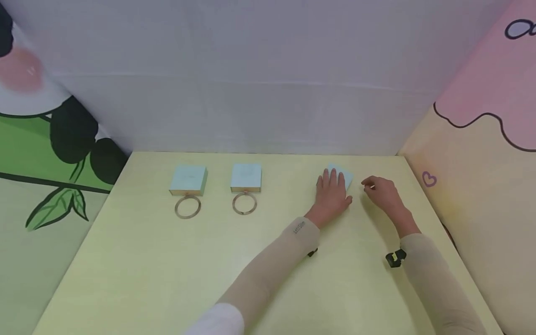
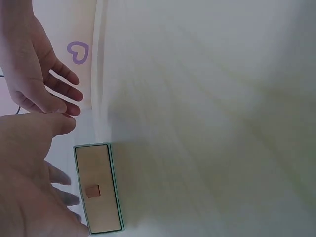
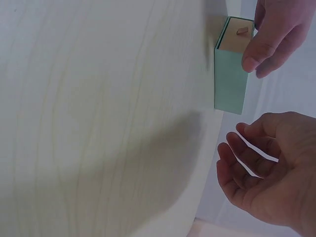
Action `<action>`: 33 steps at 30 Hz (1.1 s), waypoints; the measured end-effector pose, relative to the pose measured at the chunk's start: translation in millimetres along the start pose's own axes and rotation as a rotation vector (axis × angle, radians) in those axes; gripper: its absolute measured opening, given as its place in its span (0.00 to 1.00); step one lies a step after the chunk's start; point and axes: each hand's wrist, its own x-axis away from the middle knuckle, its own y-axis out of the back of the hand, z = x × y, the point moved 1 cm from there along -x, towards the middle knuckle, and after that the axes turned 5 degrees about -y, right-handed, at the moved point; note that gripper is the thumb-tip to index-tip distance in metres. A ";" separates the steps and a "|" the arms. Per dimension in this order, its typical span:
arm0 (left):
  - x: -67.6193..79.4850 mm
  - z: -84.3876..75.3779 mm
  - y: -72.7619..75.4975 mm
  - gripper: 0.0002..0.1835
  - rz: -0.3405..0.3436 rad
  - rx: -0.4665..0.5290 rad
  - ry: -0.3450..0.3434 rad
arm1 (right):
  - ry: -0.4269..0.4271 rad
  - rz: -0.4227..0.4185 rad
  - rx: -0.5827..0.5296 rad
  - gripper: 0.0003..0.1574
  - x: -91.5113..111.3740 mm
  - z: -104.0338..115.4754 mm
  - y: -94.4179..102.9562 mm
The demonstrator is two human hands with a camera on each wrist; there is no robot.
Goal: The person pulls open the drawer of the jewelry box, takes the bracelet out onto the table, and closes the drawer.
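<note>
My left hand (image 1: 330, 195) lies over a small pale blue drawer box (image 1: 344, 176) toward the back right of the table, its fingers spread across the top. In the left wrist view the box's tan drawer front (image 2: 101, 212) with a short pull tab faces the camera. The drawer appears pushed in. To the right of that box, my right hand (image 1: 383, 193) hovers apart from it, fingers loosely bent and holding nothing. The right wrist view shows the box's green side (image 3: 231, 81) between both hands. Much of the box top is hidden under my left hand.
Two similar boxes stand farther left, a left one (image 1: 188, 177) and a middle one (image 1: 245, 176). A bangle (image 1: 176, 210) lies in front of the left box, another bangle (image 1: 234, 207) before the middle one. Decorated walls border the table (image 1: 167, 279).
</note>
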 end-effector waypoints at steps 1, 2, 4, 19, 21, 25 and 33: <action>-1.6 -1.3 -0.9 0.44 -0.007 -0.007 -0.005 | 0.001 -0.003 0.001 0.17 0.0 -1.9 -0.1; -3.3 -2.4 -1.4 0.43 -0.015 -0.022 -0.011 | 0.000 -0.005 -0.002 0.17 -0.3 -3.2 0.3; -5.1 -2.3 -1.3 0.40 -0.027 -0.048 -0.020 | -0.004 -0.002 -0.008 0.17 -0.6 -3.3 -0.1; 5.5 15.6 4.8 0.27 -0.016 0.043 -0.058 | 0.003 0.059 -0.029 0.19 -5.4 6.9 -9.3; 6.1 16.7 5.5 0.26 -0.018 0.042 -0.081 | 0.001 0.064 -0.025 0.19 -5.6 8.0 -8.9; 7.3 18.1 7.6 0.23 -0.021 0.032 -0.114 | 0.001 0.060 -0.016 0.19 -5.9 8.4 -8.6; 3.3 25.4 10.0 0.14 -0.105 0.062 -0.064 | -0.016 0.080 -0.020 0.20 -6.4 6.9 -12.8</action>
